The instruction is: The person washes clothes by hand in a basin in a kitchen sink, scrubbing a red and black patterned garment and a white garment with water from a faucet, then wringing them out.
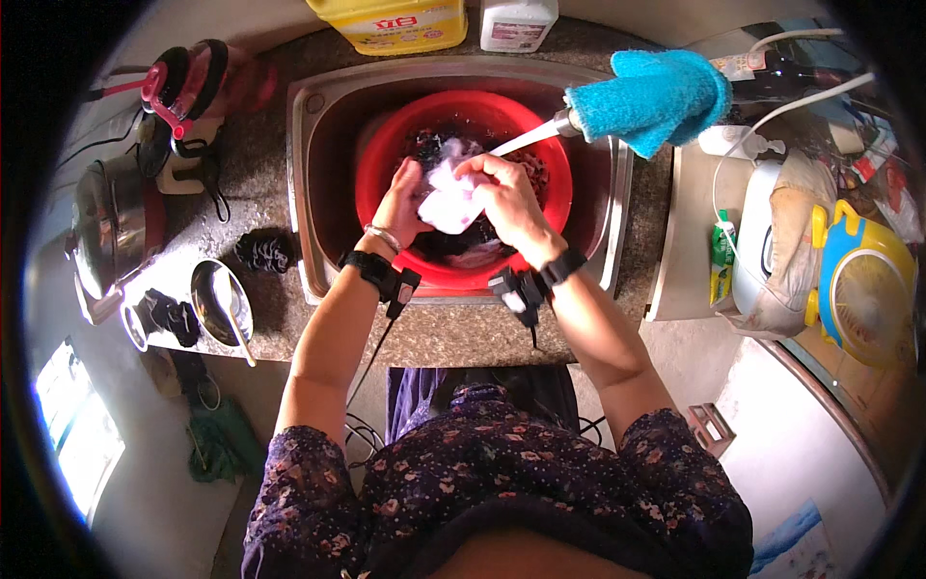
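Note:
Above a red plastic basin, a wet pale pink cloth is between my two hands. My right hand pinches its upper right side with bent fingers. Against its left side rests my left hand, the fingers partly hidden by the cloth. Dark wet fabric lies in the basin, which stands in a stainless steel sink. A turquoise towel covers the tap. From the metal tip a bright white streak slants down to my right hand, and I cannot tell whether it is water or spout.
On the left counter are a pot, a metal bowl with a spoon, and a dark crumpled cloth. A yellow jug and a white bottle stand behind the sink. To the right is a yellow-blue fan.

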Motion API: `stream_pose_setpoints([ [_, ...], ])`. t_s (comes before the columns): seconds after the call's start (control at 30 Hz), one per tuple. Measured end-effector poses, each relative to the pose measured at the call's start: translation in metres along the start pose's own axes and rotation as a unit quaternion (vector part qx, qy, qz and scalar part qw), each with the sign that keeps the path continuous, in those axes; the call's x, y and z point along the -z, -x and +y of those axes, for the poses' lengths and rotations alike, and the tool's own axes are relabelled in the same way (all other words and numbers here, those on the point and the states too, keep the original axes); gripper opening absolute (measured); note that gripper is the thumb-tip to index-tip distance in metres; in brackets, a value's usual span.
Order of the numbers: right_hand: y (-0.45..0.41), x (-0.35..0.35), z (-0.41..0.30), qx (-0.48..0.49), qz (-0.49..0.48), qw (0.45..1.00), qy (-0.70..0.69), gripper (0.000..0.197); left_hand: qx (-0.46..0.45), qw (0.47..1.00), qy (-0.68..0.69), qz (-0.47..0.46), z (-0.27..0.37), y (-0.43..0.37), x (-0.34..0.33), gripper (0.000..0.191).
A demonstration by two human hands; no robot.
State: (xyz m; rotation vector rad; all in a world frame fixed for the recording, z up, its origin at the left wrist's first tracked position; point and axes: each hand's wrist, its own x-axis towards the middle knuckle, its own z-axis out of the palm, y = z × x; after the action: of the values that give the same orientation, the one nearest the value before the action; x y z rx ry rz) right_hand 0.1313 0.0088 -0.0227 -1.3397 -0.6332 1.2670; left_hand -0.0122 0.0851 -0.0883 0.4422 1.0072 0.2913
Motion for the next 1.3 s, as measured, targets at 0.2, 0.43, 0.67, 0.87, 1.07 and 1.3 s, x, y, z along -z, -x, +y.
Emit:
stream_pose_setpoints([
  [0.2,-0.007,-0.020,0.014,0.173,-0.047,0.966,0.184,0.026,0.059,0.943,0.281,-0.171,0.011,0.011,-0.008,0.042],
  [0.43,-0.044,0.054,0.055,-0.114,0.013,0.896,0.430,0.035,-0.079,0.942,-0.326,-0.002,0.017,0.018,-0.010,0.057],
  [0.67,-0.002,0.021,0.057,-0.160,-0.264,0.670,0.675,0.106,-0.254,0.658,-0.708,0.043,-0.013,0.008,0.015,0.064],
  [0.87,-0.026,0.025,0.101,-0.074,-0.081,0.770,0.629,0.026,-0.173,0.890,-0.422,-0.005,-0.005,0.015,0.020,0.047],
  [1.07,-0.013,0.005,0.009,0.061,-0.071,0.940,0.327,0.025,-0.158,0.964,-0.209,0.057,0.004,0.034,0.028,0.048],
  [1.3,0.010,-0.018,-0.137,0.205,-0.075,0.961,0.172,0.013,-0.065,0.997,0.031,-0.029,-0.011,0.016,0.060,0.074],
])
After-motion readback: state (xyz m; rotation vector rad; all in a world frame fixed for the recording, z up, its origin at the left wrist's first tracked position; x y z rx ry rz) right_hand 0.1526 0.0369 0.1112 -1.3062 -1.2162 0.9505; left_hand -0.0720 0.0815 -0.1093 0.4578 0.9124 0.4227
